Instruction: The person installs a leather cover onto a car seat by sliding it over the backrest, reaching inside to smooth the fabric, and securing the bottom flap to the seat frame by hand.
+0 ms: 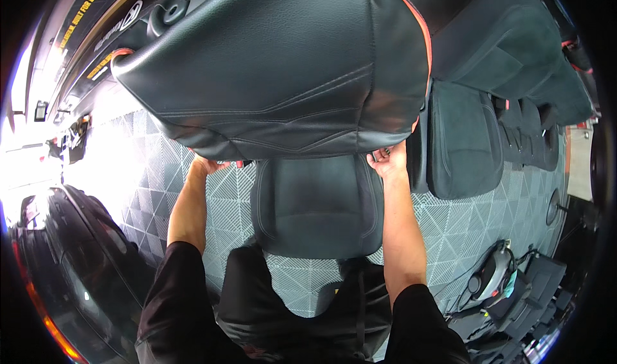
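Observation:
A black leather-look car seat cover (270, 55) with red piping and pale stitching hangs over a seat backrest in front of me. Below it juts a dark fabric seat cushion (318, 206). My left hand (209, 164) is at the cover's lower left edge, its fingers curled under the hem and partly hidden. At the lower right edge, my right hand (389, 161) has its fingers bent in around the hem. A small red bit shows beside the left hand; I cannot make out what it is.
More dark fabric car seats (464, 142) stand close on the right. A black car (83, 248) is at the lower left. Further seat parts and a grey device (493, 273) lie at the lower right. Grey patterned tiles (443, 235) cover the floor.

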`<act>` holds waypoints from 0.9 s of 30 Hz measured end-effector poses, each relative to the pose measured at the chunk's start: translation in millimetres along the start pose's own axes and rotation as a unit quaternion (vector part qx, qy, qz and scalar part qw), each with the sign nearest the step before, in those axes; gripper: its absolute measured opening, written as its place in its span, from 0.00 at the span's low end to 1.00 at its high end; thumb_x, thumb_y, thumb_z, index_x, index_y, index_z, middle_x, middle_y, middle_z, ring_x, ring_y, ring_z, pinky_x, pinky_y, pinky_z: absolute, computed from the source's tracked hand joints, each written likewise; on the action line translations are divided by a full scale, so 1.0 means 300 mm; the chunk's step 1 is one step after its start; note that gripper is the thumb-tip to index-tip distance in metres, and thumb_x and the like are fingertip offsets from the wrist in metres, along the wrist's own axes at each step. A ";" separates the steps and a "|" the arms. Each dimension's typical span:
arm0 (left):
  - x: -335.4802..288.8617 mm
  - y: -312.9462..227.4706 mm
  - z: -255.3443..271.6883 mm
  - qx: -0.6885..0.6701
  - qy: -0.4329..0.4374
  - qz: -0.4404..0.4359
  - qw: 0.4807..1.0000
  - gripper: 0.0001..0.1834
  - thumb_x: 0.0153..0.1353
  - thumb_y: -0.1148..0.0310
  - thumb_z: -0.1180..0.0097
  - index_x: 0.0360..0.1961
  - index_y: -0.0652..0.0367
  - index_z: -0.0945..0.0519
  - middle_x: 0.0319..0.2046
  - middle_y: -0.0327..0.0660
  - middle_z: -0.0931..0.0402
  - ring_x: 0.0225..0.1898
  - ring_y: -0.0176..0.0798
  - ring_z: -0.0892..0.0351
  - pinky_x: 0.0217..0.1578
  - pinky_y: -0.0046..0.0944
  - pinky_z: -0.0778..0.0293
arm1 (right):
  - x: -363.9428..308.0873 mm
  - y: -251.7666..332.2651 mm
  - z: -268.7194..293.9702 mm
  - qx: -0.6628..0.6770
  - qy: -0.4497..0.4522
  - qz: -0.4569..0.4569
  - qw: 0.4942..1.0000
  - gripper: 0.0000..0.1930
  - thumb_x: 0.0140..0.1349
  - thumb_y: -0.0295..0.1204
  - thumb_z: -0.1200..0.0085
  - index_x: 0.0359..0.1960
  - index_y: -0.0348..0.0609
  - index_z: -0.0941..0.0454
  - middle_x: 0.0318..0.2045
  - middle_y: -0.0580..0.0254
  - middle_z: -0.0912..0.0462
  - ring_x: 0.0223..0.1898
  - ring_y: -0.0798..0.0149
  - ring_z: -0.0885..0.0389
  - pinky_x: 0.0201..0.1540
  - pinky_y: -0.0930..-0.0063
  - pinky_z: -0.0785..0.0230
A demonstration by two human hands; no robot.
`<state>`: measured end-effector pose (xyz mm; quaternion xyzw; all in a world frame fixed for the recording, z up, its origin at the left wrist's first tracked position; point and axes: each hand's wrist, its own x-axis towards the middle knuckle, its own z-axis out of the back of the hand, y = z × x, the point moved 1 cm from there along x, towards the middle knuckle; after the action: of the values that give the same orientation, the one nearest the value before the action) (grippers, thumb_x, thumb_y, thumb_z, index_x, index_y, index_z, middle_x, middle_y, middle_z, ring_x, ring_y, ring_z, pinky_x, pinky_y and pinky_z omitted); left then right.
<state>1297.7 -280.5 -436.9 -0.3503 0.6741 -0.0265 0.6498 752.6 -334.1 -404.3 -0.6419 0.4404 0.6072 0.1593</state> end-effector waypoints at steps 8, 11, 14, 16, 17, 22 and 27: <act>0.175 0.031 -0.076 -0.142 0.172 -0.127 0.966 0.26 0.69 0.47 0.52 0.54 0.57 0.23 0.47 0.45 0.19 0.49 0.50 0.19 0.51 0.53 0.21 | 0.073 -0.099 -0.060 0.156 0.087 0.204 0.962 0.35 0.65 0.59 0.54 0.64 0.46 0.30 0.64 0.61 0.28 0.63 0.55 0.30 0.64 0.51 0.37; 0.206 0.054 -0.055 -0.118 0.164 -0.104 0.974 0.25 0.69 0.47 0.52 0.54 0.57 0.23 0.47 0.45 0.19 0.49 0.49 0.19 0.51 0.53 0.21 | 0.196 -0.135 -0.006 0.109 -0.096 0.285 0.948 0.26 0.66 0.45 0.45 0.55 0.34 0.24 0.49 0.58 0.18 0.48 0.58 0.18 0.49 0.62 0.24; 0.215 0.081 -0.029 -0.102 0.159 -0.101 0.977 0.25 0.69 0.48 0.52 0.53 0.57 0.23 0.47 0.45 0.19 0.49 0.49 0.19 0.51 0.53 0.21 | 0.323 -0.166 0.042 0.114 -0.105 0.369 0.917 0.20 0.66 0.39 0.45 0.48 0.31 0.21 0.44 0.55 0.17 0.42 0.59 0.17 0.44 0.64 0.22; 0.226 0.127 -0.011 -0.102 0.152 -0.103 0.978 0.25 0.69 0.48 0.52 0.53 0.57 0.23 0.47 0.45 0.19 0.49 0.49 0.19 0.51 0.53 0.21 | 0.400 -0.178 0.046 0.096 -0.103 0.375 0.916 0.21 0.67 0.39 0.45 0.50 0.31 0.22 0.46 0.56 0.17 0.43 0.59 0.17 0.45 0.64 0.22; 0.236 0.146 -0.020 -0.098 0.153 -0.104 0.978 0.25 0.69 0.48 0.52 0.53 0.57 0.23 0.47 0.45 0.19 0.49 0.49 0.19 0.50 0.53 0.21 | 0.461 -0.195 0.070 0.080 -0.102 0.375 0.918 0.22 0.67 0.40 0.46 0.52 0.32 0.22 0.47 0.56 0.17 0.44 0.60 0.17 0.46 0.64 0.23; 0.328 0.173 -0.048 -0.095 0.165 -0.121 0.974 0.24 0.69 0.48 0.53 0.53 0.57 0.23 0.48 0.45 0.19 0.49 0.48 0.19 0.50 0.53 0.21 | 0.685 -0.152 0.170 -0.258 -0.158 0.547 0.780 0.23 0.72 0.40 0.55 0.60 0.34 0.28 0.56 0.56 0.21 0.55 0.58 0.23 0.58 0.67 0.30; 0.372 0.155 -0.040 -0.094 0.166 -0.161 0.968 0.24 0.70 0.49 0.53 0.53 0.57 0.23 0.48 0.45 0.19 0.48 0.48 0.19 0.50 0.52 0.21 | 0.723 -0.160 0.080 -0.152 -0.089 0.509 0.843 0.27 0.68 0.49 0.49 0.56 0.38 0.24 0.53 0.57 0.20 0.50 0.62 0.23 0.49 0.66 0.29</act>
<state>1276.7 -307.1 -553.6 -0.5045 0.7069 -0.1252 0.4796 746.4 -370.1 -624.9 -0.2870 0.5908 0.7170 -0.2333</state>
